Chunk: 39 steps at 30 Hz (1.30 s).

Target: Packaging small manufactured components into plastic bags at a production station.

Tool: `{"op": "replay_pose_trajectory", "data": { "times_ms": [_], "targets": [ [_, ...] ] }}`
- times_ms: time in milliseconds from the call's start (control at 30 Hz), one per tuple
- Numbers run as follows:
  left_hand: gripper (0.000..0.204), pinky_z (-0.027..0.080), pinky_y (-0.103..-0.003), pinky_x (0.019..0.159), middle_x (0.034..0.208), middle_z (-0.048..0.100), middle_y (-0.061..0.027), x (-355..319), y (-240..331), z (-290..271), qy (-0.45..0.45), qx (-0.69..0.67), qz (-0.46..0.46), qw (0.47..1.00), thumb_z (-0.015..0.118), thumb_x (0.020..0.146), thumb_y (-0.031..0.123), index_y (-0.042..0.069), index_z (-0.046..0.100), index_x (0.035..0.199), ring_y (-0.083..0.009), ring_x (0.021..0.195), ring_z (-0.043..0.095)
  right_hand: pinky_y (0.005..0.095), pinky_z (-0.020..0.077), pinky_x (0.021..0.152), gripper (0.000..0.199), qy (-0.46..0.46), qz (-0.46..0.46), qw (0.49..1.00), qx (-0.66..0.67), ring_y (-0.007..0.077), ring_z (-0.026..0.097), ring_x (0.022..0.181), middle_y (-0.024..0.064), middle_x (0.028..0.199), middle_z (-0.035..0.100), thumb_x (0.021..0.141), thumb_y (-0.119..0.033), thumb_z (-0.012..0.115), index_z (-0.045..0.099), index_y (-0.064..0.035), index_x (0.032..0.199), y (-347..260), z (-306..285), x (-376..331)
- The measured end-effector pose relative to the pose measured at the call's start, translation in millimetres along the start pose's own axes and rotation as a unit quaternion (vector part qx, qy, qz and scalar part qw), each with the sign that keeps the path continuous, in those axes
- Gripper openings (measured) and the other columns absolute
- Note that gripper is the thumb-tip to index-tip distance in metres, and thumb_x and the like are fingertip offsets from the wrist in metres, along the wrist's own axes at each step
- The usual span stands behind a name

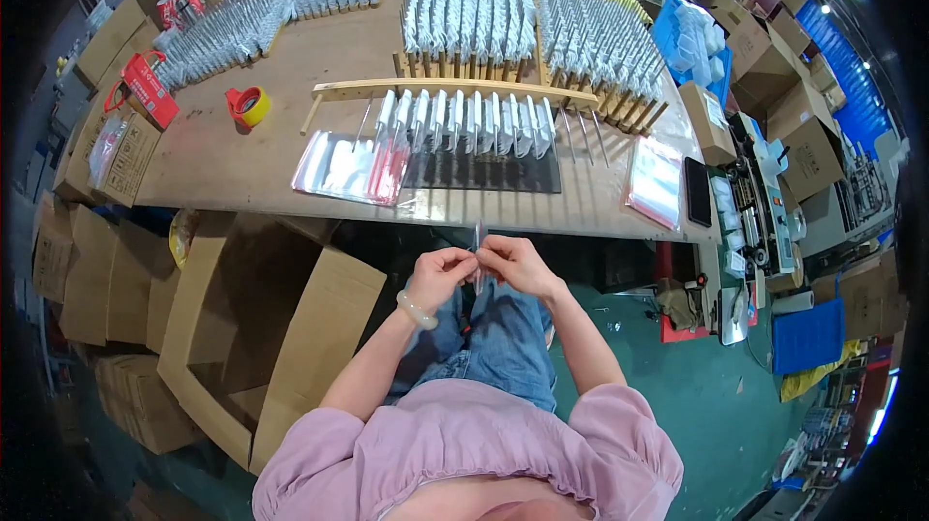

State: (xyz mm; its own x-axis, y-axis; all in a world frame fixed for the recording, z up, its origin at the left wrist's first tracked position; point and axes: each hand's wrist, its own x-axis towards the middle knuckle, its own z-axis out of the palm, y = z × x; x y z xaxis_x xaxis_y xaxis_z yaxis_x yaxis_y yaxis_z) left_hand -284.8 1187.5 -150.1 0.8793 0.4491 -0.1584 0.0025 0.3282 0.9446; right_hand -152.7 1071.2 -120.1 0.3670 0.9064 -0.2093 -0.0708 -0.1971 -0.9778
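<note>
Brightly lit tabletop (pixel 232 158), white glare on plastic packets (pixel 339 168); fisheye-bent edges, black corners

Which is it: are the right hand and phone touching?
Apart: the head view shows the phone on the table, with a wide gap to the right hand.

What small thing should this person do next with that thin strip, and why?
Perhaps tilt the thin strip so a broader side faces up. It shows almost edge-on in front of the table, and the left hand and right hand both pinch it, their fingertips covering part of it, so a tilt might make it easier to see.
</note>
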Motion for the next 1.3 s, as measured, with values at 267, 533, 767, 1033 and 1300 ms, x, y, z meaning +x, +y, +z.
{"op": "replay_pose_trajectory", "data": {
  "times_ms": [267,533,767,1033,1300],
  "targets": [
    [0.009,0.046,-0.020,0.055,0.072,0.065,-0.0025,4.0,4.5,18.4,0.089,0.011,0.035,0.995,0.064,0.084,0.007,0.000,0.067,0.086,-0.0057,0.061,0.057,0.0263,0.0456,0.052,0.017,0.115,-0.132,0.984,-0.027,0.0086,0.055,0.057,0.0013,0.072,0.059,0.089,-0.017,0.059,0.058,-0.0003,0.092,9.2,-0.2,-7.7],
    [0.009,0.046,-0.023,0.053,0.062,0.063,-0.0066,9.9,6.7,2.5,0.213,0.317,0.186,0.905,0.065,0.078,0.009,0.001,0.069,0.080,-0.0090,0.055,0.058,0.0303,0.0496,0.061,0.030,0.189,-0.086,0.872,-0.444,0.0134,0.059,0.065,0.0032,0.076,0.062,0.083,-0.010,0.062,0.056,0.0006,0.110,10.1,-16.2,-15.4],
    [0.010,0.047,-0.026,0.052,0.063,0.063,-0.0106,4.2,9.6,-7.4,0.215,0.362,0.186,0.888,0.066,0.076,0.013,0.004,0.068,0.079,-0.0152,0.054,0.061,0.0323,0.0404,0.093,0.063,0.432,-0.300,0.846,-0.086,0.0194,0.052,0.107,0.0151,0.124,0.050,0.077,-0.017,0.068,0.039,0.0008,0.130,6.1,-62.7,102.5],
    [0.010,0.047,-0.027,0.053,0.062,0.063,-0.0102,-13.4,-1.8,-14.4,0.210,0.344,0.139,0.905,0.066,0.077,0.013,0.003,0.068,0.078,-0.0158,0.055,0.061,0.0321,0.0372,0.095,0.067,0.483,-0.401,0.769,0.119,0.0224,0.049,0.108,0.0137,0.118,0.049,0.072,-0.020,0.071,0.038,0.0004,0.127,0.4,-73.9,174.5],
    [0.009,0.047,-0.026,0.053,0.062,0.062,-0.0107,-11.5,-5.4,-14.1,0.193,0.339,0.151,0.909,0.066,0.077,0.013,0.003,0.067,0.078,-0.0158,0.054,0.061,0.0309,0.0404,0.087,0.052,0.482,-0.375,0.791,0.036,0.0196,0.050,0.094,0.0079,0.102,0.049,0.071,-0.015,0.071,0.043,-0.0007,0.113,-0.3,-81.2,171.4]
  ]
}}
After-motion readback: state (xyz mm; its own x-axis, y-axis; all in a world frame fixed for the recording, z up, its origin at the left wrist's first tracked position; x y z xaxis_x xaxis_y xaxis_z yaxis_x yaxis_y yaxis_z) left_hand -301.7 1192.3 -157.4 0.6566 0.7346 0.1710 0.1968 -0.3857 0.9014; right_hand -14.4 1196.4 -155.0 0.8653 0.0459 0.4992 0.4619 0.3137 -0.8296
